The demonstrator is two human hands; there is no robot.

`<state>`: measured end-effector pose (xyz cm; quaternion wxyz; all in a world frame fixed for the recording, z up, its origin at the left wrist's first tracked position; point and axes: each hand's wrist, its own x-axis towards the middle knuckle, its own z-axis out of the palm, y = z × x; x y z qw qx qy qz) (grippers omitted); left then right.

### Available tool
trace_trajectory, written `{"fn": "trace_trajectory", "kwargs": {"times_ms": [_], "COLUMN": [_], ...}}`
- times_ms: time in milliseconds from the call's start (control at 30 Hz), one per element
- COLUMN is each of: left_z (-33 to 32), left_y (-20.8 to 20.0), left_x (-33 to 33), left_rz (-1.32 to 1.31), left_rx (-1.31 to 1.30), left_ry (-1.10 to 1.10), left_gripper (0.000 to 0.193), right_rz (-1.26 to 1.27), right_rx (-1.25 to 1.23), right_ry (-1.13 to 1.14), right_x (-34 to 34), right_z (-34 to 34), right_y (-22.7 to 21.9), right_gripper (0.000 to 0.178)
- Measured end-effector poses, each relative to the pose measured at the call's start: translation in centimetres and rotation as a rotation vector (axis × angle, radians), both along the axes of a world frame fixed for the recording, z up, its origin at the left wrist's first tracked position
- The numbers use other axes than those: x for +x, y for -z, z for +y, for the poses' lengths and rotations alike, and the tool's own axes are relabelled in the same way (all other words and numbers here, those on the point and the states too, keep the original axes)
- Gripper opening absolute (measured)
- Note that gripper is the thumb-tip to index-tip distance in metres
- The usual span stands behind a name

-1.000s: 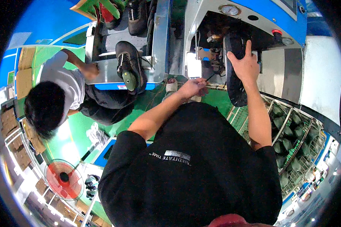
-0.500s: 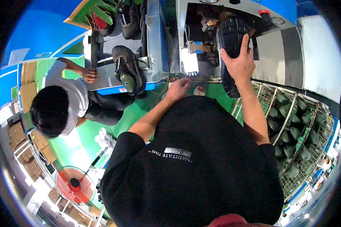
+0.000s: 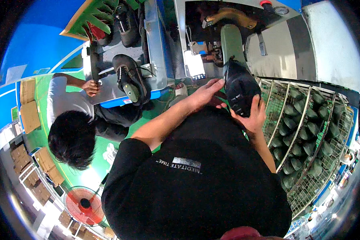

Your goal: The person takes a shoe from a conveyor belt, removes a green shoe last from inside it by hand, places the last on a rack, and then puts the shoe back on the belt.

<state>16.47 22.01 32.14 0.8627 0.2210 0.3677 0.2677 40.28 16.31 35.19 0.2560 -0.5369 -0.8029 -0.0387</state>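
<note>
A black shoe [image 3: 241,90] is in front of the machine, at the near end of a green shoe last [image 3: 231,42]. Its upper end overlaps the last; how far the last reaches inside is hidden. My right hand [image 3: 254,116] is closed round the shoe's near end, thumb underneath and fingers along the right side. Beside the shoe's left edge, my left hand [image 3: 207,95] has its thumb and fingers apart, the thumb tip at the shoe's side. The last stands below a tan curved part [image 3: 232,17] of the machine [image 3: 179,16].
A lit screen [image 3: 194,66] is left of the last. Right of me, a wire rack [image 3: 268,138] holds many dark green lasts. On the left, another person's hand [image 3: 91,88] rests at a bench [image 3: 158,60] bearing dark shoes. A red fan [image 3: 84,204] stands behind.
The shoe has come down toward me, baring the green last. My right hand has moved down with it to its near end. My left hand has moved right, to the shoe's side.
</note>
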Motion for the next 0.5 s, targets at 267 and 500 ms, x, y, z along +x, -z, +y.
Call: {"fn": "trace_trajectory", "kwargs": {"times_ms": [267, 500], "left_z": [-1.0, -1.8], "left_y": [0.0, 1.0], "left_x": [1.1, -0.3], "left_rz": [-0.226, -0.146], "left_rx": [-0.207, -0.196], "left_ry": [0.254, 0.469], "left_gripper": [0.084, 0.079], "right_rz": [-0.022, 1.014], "right_rx": [-0.445, -0.852], "right_ry": [-0.038, 0.318], "right_x": [1.0, 1.2], "right_z": [-6.2, -5.7], "right_y": [-7.4, -7.6], "right_gripper": [0.08, 0.093]}}
